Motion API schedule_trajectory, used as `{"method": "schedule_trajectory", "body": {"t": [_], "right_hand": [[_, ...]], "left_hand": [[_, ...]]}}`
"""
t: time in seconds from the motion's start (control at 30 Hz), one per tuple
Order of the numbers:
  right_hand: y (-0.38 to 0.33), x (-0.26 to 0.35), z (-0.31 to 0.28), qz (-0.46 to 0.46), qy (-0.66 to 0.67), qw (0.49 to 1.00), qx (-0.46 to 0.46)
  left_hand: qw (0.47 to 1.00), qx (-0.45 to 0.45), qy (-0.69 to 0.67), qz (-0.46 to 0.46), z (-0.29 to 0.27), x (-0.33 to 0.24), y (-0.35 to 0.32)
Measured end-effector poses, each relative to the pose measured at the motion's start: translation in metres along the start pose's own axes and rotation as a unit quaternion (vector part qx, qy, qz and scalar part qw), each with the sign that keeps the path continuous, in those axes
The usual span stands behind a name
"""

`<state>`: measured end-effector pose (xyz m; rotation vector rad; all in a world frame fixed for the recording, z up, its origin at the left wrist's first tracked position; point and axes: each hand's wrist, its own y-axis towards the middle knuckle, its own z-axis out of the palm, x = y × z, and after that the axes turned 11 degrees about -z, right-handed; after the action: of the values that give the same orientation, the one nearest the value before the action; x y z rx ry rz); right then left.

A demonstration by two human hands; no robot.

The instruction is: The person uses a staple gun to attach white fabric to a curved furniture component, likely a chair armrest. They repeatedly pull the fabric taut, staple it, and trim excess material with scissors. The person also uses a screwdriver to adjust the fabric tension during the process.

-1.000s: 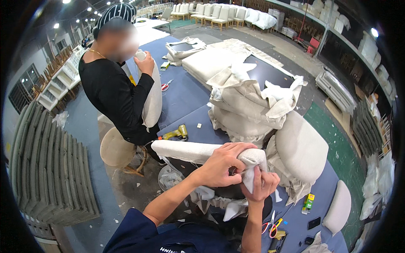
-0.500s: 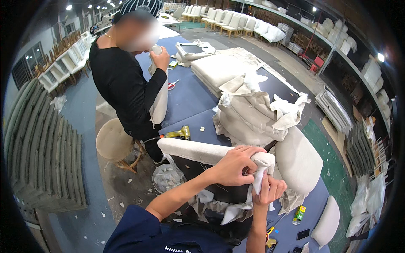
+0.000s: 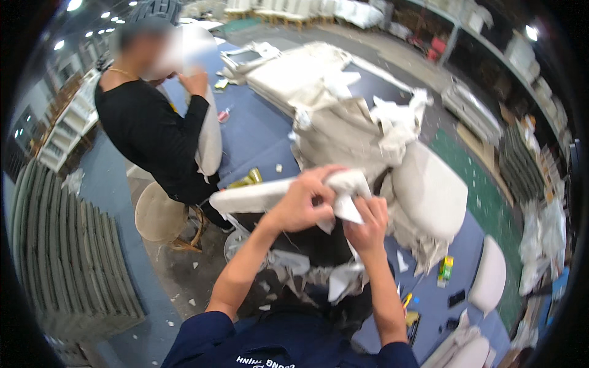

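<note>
A long cream-upholstered chair part point(image 3: 251, 198) runs across in front of me, with a dark underside below it. At its right end my left hand point(image 3: 300, 201) is closed on the covered corner, thumb and fingers bent around it. My right hand point(image 3: 368, 226) pinches a white cloth flap point(image 3: 348, 211) hanging from that same corner. The flap stretches between the two hands. Ragged fabric edges point(image 3: 346, 282) hang below the part, near my body. Behind the part lies a yellow-green staple gun point(image 3: 250, 178), partly hidden.
Cream covers and padded panels point(image 3: 337, 122) pile on the blue table point(image 3: 257, 153). A padded seat point(image 3: 432, 190) lies at right, near a small yellow-green box point(image 3: 445, 270) and a phone point(image 3: 456, 299). Another person point(image 3: 144, 116) works at left beside a round stool point(image 3: 161, 207). Grey panels point(image 3: 73, 251) stand stacked.
The view has shifted, bringing more of the table's right side in. My right hand now draws the white flap out from the corner; my left hand stays at the corner.
</note>
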<state>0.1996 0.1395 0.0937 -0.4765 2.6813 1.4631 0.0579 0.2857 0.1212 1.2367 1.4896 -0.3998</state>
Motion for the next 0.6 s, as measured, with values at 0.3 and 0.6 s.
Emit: {"method": "schedule_trajectory", "body": {"t": [0.3,0.6], "right_hand": [[-0.037,0.030,-0.034,0.294,0.253,0.921,-0.035],[0.003,0.027,-0.048,0.314,0.137,0.936,-0.085]], "left_hand": [[0.998,0.009,-0.046,-0.033,-0.009,0.010,0.010],[0.999,0.024,-0.013,-0.039,0.010,-0.016,-0.011]]}}
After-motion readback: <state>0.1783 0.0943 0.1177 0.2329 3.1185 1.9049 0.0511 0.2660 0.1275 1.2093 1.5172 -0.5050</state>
